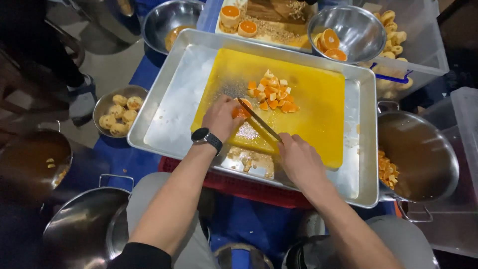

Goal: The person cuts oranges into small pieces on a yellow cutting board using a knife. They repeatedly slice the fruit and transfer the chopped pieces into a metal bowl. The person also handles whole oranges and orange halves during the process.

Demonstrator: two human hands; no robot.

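Both hands clamped: right (298,159) on steel knife (259,119), left (221,117) on glossy orange piece (242,110) atop yellow board (318,99).

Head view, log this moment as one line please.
left hand: holds orange piece on yellow cutting board | right hand: grips knife, blade over piece | diced orange pile beside

Left hand (220,118) curled, pressing down — right hand (298,160) fisted, gripping; forearms converge.

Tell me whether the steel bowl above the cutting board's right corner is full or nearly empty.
Nearly empty: the steel bowl holds only a few orange halves at its left side; bare metal shows elsewhere.
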